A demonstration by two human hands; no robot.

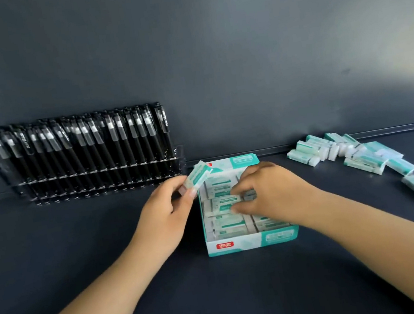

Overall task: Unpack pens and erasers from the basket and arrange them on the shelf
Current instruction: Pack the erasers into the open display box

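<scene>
A white and teal cardboard eraser box (234, 244) stands open on the dark shelf, with several wrapped erasers (223, 226) lying in rows inside. My left hand (165, 215) holds one teal-sleeved eraser (197, 175) just above the box's far left corner. My right hand (268, 193) reaches into the box from the right, fingertips pinching an eraser (222, 203) in the middle row. Black pens (81, 147) stand in a row in a clear rack at the back left.
A loose heap of several erasers (358, 155) sprawls on the shelf surface (81, 252) at the right, trailing toward the front. The dark back wall (213, 50) rises directly behind the box and rack.
</scene>
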